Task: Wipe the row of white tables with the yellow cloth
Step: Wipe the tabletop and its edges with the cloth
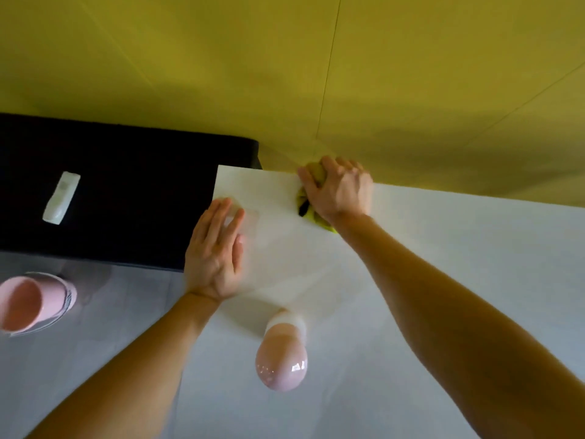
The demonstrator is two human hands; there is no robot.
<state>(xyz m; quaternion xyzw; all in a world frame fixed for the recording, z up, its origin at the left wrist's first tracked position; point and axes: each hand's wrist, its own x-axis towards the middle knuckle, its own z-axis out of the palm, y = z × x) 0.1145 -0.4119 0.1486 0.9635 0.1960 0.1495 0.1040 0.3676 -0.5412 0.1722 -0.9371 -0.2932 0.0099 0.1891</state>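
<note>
Yellow cloth (pixel 318 218) lies bunched on the white worktop (pixel 443 248), at its far edge where it meets the yellow wall (pixel 380 74), a short way in from the far left corner. The right grip (pixel 338 188) is clamped on it from above: the fingers curl over the wad and press it down, so only a lump between the fingers and a crumpled tail by the wrist show. A small dark tag or mark sits on that tail. The right forearm reaches across the worktop from the lower right.

The left grip (pixel 215 251) is spread flat, fingers straight and close together, palm down on the worktop just inside its left edge. It holds nothing. Motion blur softens both hands, and the fingertips of the left one look faint.

Between the two forearms, near the front, a glossy pink vessel (pixel 281 359) with a paler white part at its far end stands on the worktop. Its exact shape is too blurred to tell.

Left of the worktop is a black surface (pixel 126 185), its near right corner just beside the left grip. A slim white remote-like object (pixel 61 198) lies on it, well apart from the hands. At the lower left a pink cup (pixel 28 302) with a clear rim sits on a pale grey surface.
</note>
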